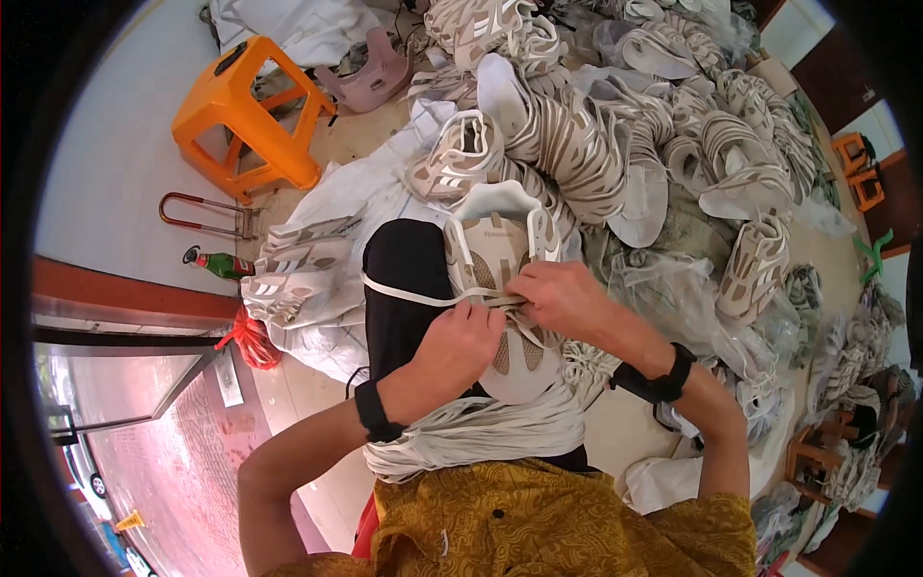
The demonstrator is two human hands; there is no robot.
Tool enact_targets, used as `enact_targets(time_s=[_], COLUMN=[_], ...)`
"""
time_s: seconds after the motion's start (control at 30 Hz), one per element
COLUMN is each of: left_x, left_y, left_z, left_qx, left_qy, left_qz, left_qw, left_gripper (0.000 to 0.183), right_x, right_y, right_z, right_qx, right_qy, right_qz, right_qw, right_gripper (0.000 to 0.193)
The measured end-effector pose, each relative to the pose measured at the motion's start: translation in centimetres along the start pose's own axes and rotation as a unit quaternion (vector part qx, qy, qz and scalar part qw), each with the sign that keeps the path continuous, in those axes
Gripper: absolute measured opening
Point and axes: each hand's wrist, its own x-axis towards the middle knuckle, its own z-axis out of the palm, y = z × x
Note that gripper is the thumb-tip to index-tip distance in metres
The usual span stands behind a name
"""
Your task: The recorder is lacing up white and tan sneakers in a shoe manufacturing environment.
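Head view: pale tiled floor (615, 423) forms the work area, bounded on the left by a light wall (125, 144) with a red-brown base strip, and below that by a glazed door frame (183, 389) giving onto pinkish paving (144, 481). Stacked shoes (577, 163) occupy the far side and most of the right side. Along the left edge are an orange stool (207, 106), a green bottle (229, 265), a red plastic bag (256, 341) and a white sack (336, 197) bearing further shoes.

Clear floor is limited to two zones: a strip between the left forearm and the door frame, and a patch right of the lap, bordered by clear plastic (663, 288) and shoes. Immediate clearance around the work is small.

The beige shoe (524, 370) rests on the person's lap, toe toward the body, beside a black cover (409, 255) and beyond a lace bundle (481, 433). Left hand (452, 343) and right hand (561, 298) both pinch the cream lace (409, 297) over the shoe's front.
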Motion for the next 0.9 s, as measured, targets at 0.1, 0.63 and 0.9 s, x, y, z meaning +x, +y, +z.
enact_targets(time_s=[0.1,0.63,0.9], left_x=[0.0,0.6,0.2], left_y=[-0.5,-2.6,-3.0], left_z=[1.1,-0.1,-1.5], left_qx=[0.018,0.104,0.003], left_qy=[0.028,-0.015,-0.002], left_qz=[0.017,0.045,-0.11], left_qw=[0.999,0.993,0.994], left_gripper=[0.015,0.013,0.023], right_x=[-0.2,-6.9,-2.1], right_y=[0.4,12.6,3.1], right_z=[0.6,-5.3,-4.1], right_qx=[-0.008,0.012,0.053], right_qy=[0.026,0.146,0.117], right_qz=[-0.022,0.169,0.004], right_qw=[0.999,0.975,0.992], right_gripper=[0.016,0.007,0.019])
